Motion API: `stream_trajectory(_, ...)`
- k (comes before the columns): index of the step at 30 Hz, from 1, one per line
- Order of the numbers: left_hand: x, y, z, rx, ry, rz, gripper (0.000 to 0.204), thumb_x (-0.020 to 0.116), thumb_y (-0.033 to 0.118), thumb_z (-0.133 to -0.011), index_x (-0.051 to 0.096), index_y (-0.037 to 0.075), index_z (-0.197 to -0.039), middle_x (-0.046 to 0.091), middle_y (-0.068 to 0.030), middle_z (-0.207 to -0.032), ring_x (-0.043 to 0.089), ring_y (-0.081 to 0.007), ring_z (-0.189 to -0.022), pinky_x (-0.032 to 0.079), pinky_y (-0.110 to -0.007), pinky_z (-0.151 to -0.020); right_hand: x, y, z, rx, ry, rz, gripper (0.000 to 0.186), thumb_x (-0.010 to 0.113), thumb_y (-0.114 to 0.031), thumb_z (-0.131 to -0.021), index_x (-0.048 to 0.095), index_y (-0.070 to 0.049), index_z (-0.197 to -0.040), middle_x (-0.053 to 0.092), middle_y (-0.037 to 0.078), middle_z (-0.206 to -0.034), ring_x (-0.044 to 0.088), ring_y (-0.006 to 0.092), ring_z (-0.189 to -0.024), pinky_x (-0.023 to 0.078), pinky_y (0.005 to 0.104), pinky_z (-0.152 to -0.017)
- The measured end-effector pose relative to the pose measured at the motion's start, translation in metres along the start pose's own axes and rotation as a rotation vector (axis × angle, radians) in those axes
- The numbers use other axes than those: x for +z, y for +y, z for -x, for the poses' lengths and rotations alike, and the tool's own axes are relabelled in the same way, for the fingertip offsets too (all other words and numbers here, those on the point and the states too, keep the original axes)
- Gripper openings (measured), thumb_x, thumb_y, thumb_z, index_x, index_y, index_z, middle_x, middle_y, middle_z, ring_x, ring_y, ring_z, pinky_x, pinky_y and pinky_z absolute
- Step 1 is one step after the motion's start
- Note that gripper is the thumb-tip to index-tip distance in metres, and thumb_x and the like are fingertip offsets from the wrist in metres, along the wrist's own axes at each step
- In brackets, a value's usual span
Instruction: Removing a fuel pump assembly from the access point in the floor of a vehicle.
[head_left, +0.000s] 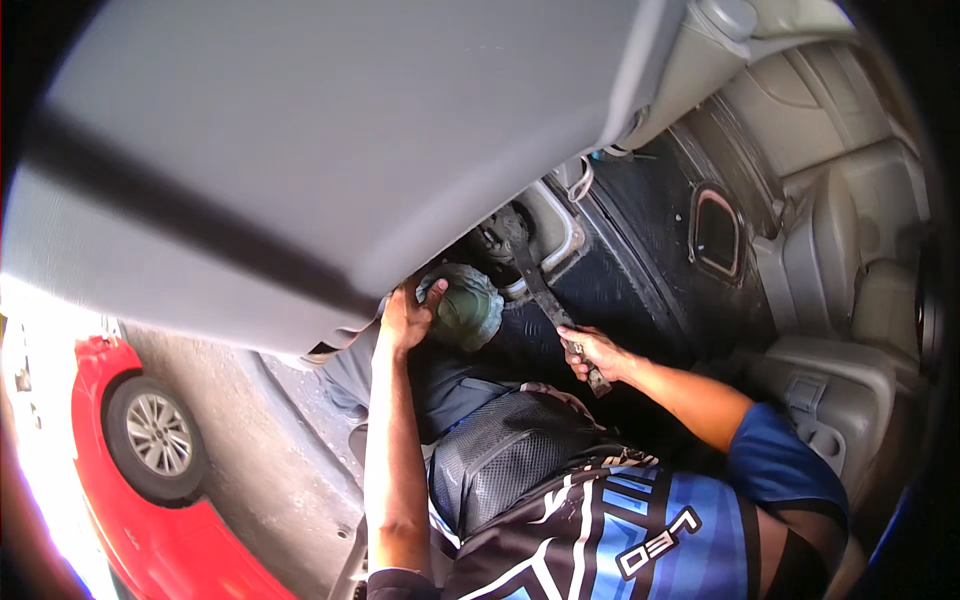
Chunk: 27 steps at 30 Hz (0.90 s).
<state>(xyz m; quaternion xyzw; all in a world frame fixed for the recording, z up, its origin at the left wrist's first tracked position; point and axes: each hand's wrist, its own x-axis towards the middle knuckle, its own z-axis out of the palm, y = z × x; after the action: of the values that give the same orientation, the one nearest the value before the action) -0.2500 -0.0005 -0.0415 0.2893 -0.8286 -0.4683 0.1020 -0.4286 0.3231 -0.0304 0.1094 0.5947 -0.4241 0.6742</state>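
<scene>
A smooth grey panel [350, 120] fills the upper left of the view. Beige interior trim and seats [840, 225] line the right side. A dark floor covering [645, 195] lies between them. A red car [200, 550] stands outside at lower left, one wheel [155, 435] visible. The person's black and blue shirt [690, 510] occupies the lower centre, with dark mesh fabric [515, 440] just above it.

A recess with a pale metal rim [576, 236] sits beside the edge of the grey panel; its interior is dark and partly obscured. To its right, an opening with a rounded frame [697, 235] is set in the dark surface.

A round, greenish, translucent piece [468, 308] with an uneven edge is located near the recess, on its lower left side. The left hand [410, 310] grips this piece at its left edge, thumb across the visible face; the remaining fingers are largely hidden.

A long, dark flat bar [545, 295] slants from the recess down to the right. The right hand [597, 355] is closed around it near its lower end. The bar's upper end overlaps the recess; contact there cannot be determined.

A small pale loop [582, 183] hangs above the rim.
</scene>
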Motion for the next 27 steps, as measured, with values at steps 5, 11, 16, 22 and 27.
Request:
stream_trajectory(5, -0.001, -0.004, 0.001, -0.042, 0.064, 0.119, 0.056, 0.063, 0.047, -0.097, 0.060, 0.003, -0.132, 0.064, -0.0222, -0.129, 0.057, -0.0406, -0.124, 0.044, -0.046, -0.103, 0.005, 0.003, -0.003, 0.036, 0.009, 0.000, 0.038, 0.060, -0.048, -0.100, 0.050, -0.012, -0.094, 0.045, -0.001, -0.059, 0.044, 0.0122, -0.045, 0.042, 0.0340, -0.046)
stream_trajectory(11, -0.002, -0.011, -0.003, -0.058, 0.040, 0.094, 0.059, 0.060, 0.044, -0.100, 0.052, 0.003, -0.140, 0.059, -0.0255, -0.136, 0.053, -0.0390, -0.131, 0.044, -0.044, -0.105, 0.009, 0.002, -0.003, 0.042, 0.022, -0.035, 0.037, 0.060, -0.047, -0.100, 0.052, -0.012, -0.091, 0.047, 0.000, -0.061, 0.045, 0.0139, -0.045, 0.043, 0.0347, -0.046)
stream_trajectory(16, 0.004, -0.017, -0.004, -0.184, 0.017, 0.092, 0.062, 0.061, 0.046, -0.098, 0.052, 0.001, -0.139, 0.058, -0.0257, -0.137, 0.053, -0.0394, -0.132, 0.043, -0.045, -0.107, 0.015, 0.003, -0.006, 0.033, 0.034, 0.005, 0.036, 0.061, -0.047, -0.099, 0.053, -0.012, -0.094, 0.050, 0.003, -0.064, 0.047, 0.0155, -0.046, 0.044, 0.0350, -0.047)
stream_trajectory(22, 0.002, -0.014, 0.001, -0.161, 0.043, 0.043, 0.069, 0.058, 0.054, -0.097, 0.049, 0.003, -0.142, 0.059, -0.0256, -0.135, 0.052, -0.0432, -0.129, 0.042, -0.047, -0.108, 0.020, -0.011, -0.024, -0.166, 0.155, 0.107, 0.037, 0.069, -0.041, -0.096, 0.054, -0.010, -0.109, 0.060, 0.005, -0.075, 0.058, 0.0177, -0.052, 0.052, 0.0347, -0.048)
stream_trajectory(27, 0.000, -0.011, 0.003, -0.100, 0.081, 0.103, 0.068, 0.059, 0.054, -0.097, 0.050, 0.003, -0.141, 0.055, -0.0269, -0.139, 0.049, -0.0429, -0.132, 0.042, -0.048, -0.108, 0.025, -0.024, -0.054, -0.263, 0.383, 0.538, 0.057, 0.072, -0.039, -0.094, 0.043, -0.006, -0.131, 0.061, 0.012, -0.084, 0.063, 0.0227, -0.060, 0.056, 0.0411, -0.058)
